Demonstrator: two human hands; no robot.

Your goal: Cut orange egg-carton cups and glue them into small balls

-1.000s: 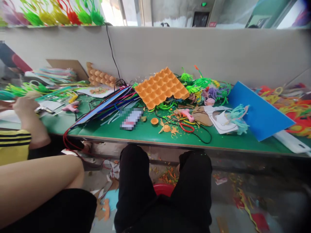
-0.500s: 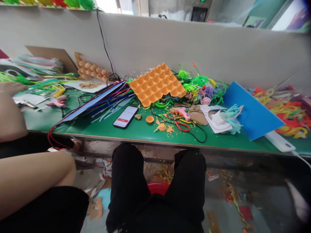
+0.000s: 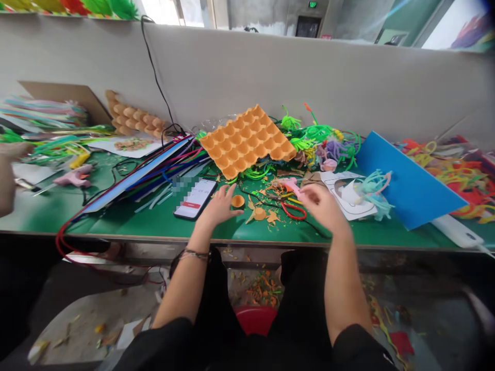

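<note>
My left hand [image 3: 220, 207] is open, palm down with fingers apart, over the table between a phone [image 3: 195, 198] and a small orange egg-carton cup [image 3: 237, 201]. Its fingertips are close to the cup; I cannot tell whether they touch it. My right hand [image 3: 324, 205] has its fingers curled around the handle end of a pink glue gun [image 3: 291, 184], which lies on the table. Just beside it are red-handled scissors or pliers [image 3: 293, 211]. Torn orange carton scraps [image 3: 260, 213] lie between my hands.
An orange egg tray [image 3: 247, 141] leans on piled pipe cleaners [image 3: 317, 134]. A blue board [image 3: 410, 180] and a white power strip [image 3: 458, 231] lie right. Red cables [image 3: 62, 237] hang over the table edge at left. Another person's hand [image 3: 11, 152] is at far left.
Both of my hands have come into view over the table, the right one reaching the glue gun. The person at left has drawn back leftward, and the view has shifted slightly.
</note>
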